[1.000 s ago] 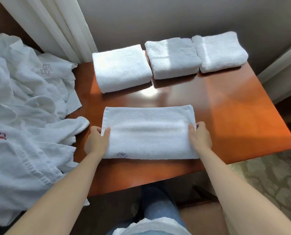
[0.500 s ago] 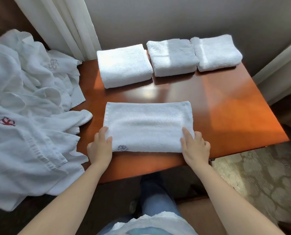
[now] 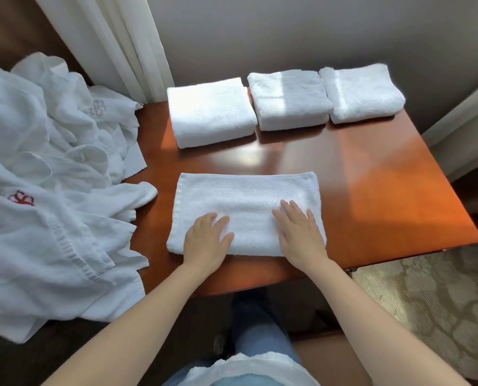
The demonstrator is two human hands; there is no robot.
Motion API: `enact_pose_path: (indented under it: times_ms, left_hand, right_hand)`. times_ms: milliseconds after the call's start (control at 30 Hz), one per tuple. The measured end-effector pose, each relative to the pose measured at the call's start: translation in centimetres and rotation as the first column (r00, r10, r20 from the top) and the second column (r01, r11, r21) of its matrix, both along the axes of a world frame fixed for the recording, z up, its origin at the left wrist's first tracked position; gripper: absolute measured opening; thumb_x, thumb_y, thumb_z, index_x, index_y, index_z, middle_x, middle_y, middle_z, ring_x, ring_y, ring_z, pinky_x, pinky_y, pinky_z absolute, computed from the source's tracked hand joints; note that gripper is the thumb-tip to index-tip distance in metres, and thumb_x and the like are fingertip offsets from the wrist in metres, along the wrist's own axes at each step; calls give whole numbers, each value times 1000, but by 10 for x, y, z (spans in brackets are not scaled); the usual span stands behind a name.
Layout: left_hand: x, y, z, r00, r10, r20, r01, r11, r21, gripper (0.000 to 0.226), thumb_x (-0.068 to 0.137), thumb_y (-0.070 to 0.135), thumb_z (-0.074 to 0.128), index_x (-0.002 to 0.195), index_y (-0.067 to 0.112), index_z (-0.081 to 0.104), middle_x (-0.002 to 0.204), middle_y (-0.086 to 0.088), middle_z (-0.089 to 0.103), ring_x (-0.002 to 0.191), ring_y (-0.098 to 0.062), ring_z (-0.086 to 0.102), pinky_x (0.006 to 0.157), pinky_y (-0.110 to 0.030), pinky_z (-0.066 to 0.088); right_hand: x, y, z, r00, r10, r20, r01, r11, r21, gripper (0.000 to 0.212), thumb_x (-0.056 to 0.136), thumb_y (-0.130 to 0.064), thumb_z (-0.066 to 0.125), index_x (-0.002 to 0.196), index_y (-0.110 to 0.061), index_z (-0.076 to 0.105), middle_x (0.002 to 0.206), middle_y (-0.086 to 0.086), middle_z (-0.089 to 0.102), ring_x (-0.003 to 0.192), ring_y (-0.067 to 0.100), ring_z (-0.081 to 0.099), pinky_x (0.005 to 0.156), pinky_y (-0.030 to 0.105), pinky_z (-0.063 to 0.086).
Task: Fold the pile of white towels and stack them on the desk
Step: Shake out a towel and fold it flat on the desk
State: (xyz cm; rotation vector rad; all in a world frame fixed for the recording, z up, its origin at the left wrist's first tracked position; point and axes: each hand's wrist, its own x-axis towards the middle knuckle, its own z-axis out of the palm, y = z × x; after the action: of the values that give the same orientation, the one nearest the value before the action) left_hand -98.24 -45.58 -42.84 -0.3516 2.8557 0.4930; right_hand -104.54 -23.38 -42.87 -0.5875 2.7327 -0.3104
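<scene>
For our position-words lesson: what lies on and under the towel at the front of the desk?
The left hand and right hand lie flat on the towel, fingers straight. Under it is the desk; that part of its top is covered from view.

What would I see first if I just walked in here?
The left hand and right hand press flat on a half-folded towel at the near edge of the desk. Behind it, three folded towels sit in a row by the wall. A big rumpled white pile spills over the desk's left side.
</scene>
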Motion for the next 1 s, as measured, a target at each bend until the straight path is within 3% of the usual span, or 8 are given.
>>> enact_pose_path:
  times_ms: [133,233,333,533,667,800,900,1000]
  left_hand:
    - [3,7,-17,972,-108,206,138,981,-135,63,104,51,24,158,30,-1,166,-5,-10,153,-26,-8,123,-43,2]
    - [-8,-1,-16,937,-190,294,240,960,-146,64,105,48,22,156,30,-12,163,-7,-23,151,-25,-19,122,-44,-6]
    - [-26,-9,-9,907,-251,339,318,935,-157,64,105,39,27,157,31,-9,164,-7,-21,151,-24,-18,121,-49,-6]
    - [-51,-3,3,891,-330,312,413,874,-255,52,104,32,30,155,37,20,166,-8,-1,152,-30,-10,119,-57,-7]
    - [-56,10,1,866,-396,304,467,858,-214,49,103,44,33,152,42,26,166,-12,-6,151,-32,-16,119,-55,-9]
    - [-55,11,-2,845,-444,299,499,855,-140,50,103,40,34,152,45,22,166,-10,-11,151,-28,-18,120,-54,-12]
    - [-60,8,0,878,-443,181,468,873,-136,48,102,36,39,150,41,32,166,-8,1,153,-26,-10,121,-51,-10]
    - [-66,5,-2,918,-389,71,396,901,-178,51,103,33,38,153,31,29,166,-8,7,153,-25,-5,122,-45,-8]
  right_hand:
    - [-7,1,-5,991,46,125,-49,998,25,49,105,-23,28,154,-28,26,166,-3,10,153,16,1,122,50,-5]
    - [-13,1,-3,990,39,133,-46,998,53,50,99,-24,38,149,-29,35,161,-1,22,150,20,15,120,54,-5]
    - [-23,-4,4,994,72,87,-82,990,114,40,93,-27,46,133,-28,51,139,0,44,127,24,41,119,51,10]
    - [-15,-11,15,990,95,106,-110,983,145,35,96,-25,40,102,-37,72,98,-7,69,96,18,56,96,35,26]
    - [8,-16,14,890,41,455,-30,999,-31,30,94,-24,44,103,-36,71,86,-13,70,84,9,62,71,24,41]
    - [13,-16,15,726,-27,687,180,972,-152,26,94,-23,47,103,-33,70,79,-12,74,72,5,65,76,31,55]
    - [1,-18,17,814,-155,560,329,917,-225,26,93,-21,47,102,-32,69,83,-9,72,77,13,67,73,35,54]
    - [-18,-24,18,903,-277,329,379,873,-306,33,95,-21,48,122,-34,63,108,-16,65,96,6,60,74,28,47]
